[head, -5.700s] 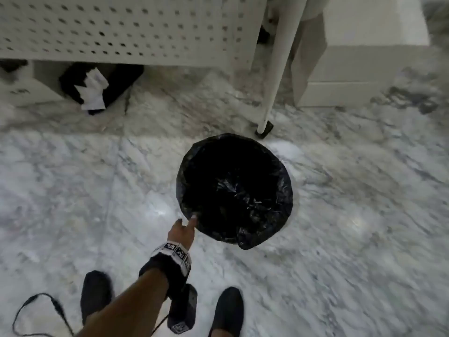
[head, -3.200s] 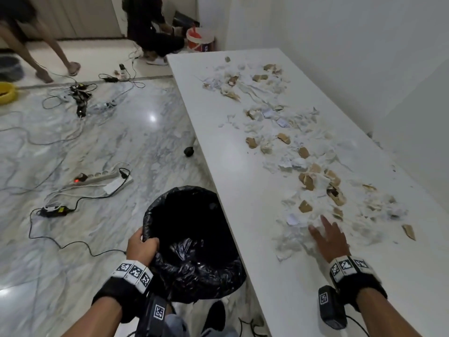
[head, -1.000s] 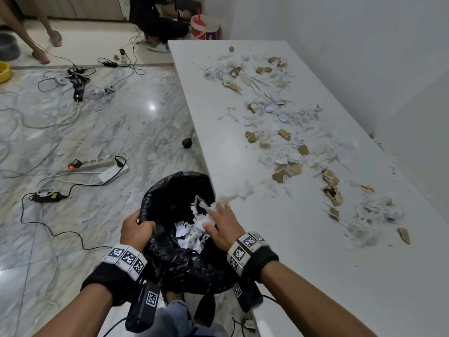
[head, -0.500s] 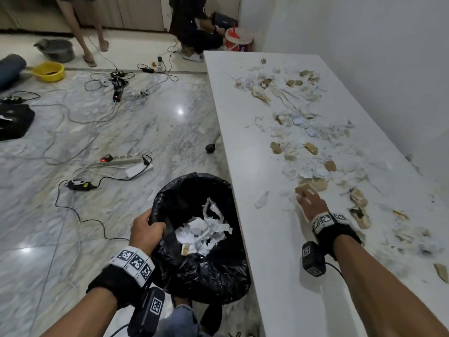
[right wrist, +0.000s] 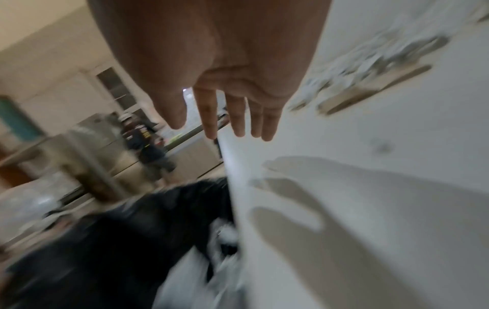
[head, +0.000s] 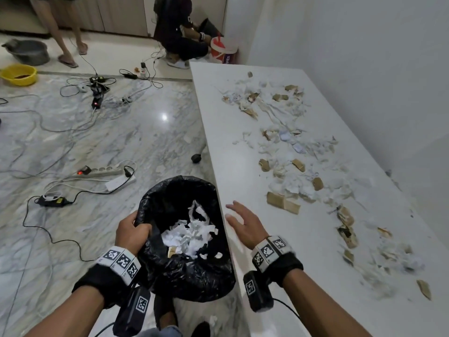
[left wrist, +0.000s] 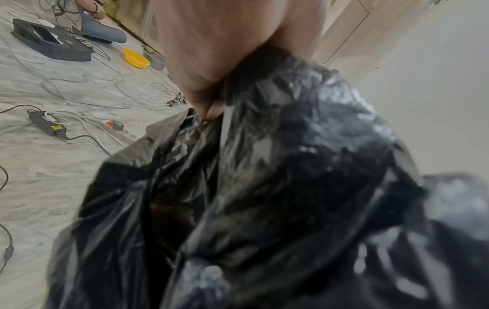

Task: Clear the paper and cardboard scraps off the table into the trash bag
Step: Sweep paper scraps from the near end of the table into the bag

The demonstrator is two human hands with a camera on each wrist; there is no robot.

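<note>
Black plastic: trash bag (head: 187,239) now holding white scraps (head: 188,233), rim gripped by left hand (head: 132,233); right hand (head: 245,224) back at table (head: 243,147) edge, empty, fingers spread. Left wrist: fist bunching bag film. Right wrist: fingers straight, cardboard scraps (right wrist: 370,92) beyond. Plenty left.

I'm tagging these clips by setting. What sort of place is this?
Probably an indoor workroom or makeshift recording space, not a lived-in home: a long white table against a bare wall, power strips and cables sprawled over a marble floor, and buckets and basins at the far end.
</note>
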